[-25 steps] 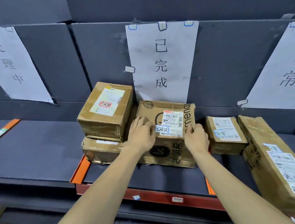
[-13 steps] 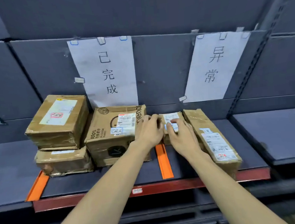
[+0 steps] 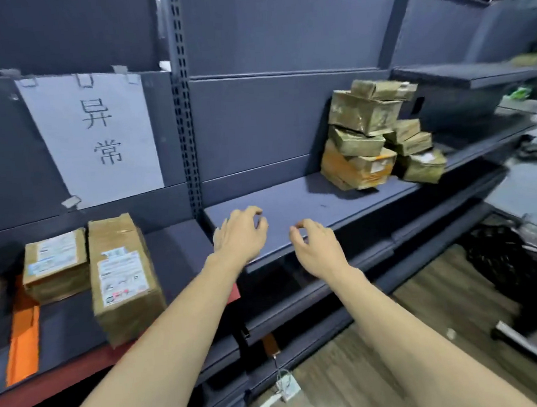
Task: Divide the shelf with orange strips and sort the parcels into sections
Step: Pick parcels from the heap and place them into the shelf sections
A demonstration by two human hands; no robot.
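Parcels: none is being held. Both the left hand [image 3: 242, 238] and the right hand [image 3: 316, 247] are hovering with loosely curled fingers over the bare front edge of the right shelf bay [image 3: 293, 207]. Two labelled parcels, a small one [image 3: 55, 264] and a long one [image 3: 122, 277], are lying left of them, the latter's long axis running front to back. One orange strip [image 3: 22, 341] is lying beside them, parallel. A stack of boxes [image 3: 375, 135] is sitting far right.

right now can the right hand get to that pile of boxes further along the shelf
Probably yes, with a longer reach. The right hand is empty and hovers over bare shelf, and nothing stands between it and the pile of boxes. The pile sits well beyond the fingertips, though.
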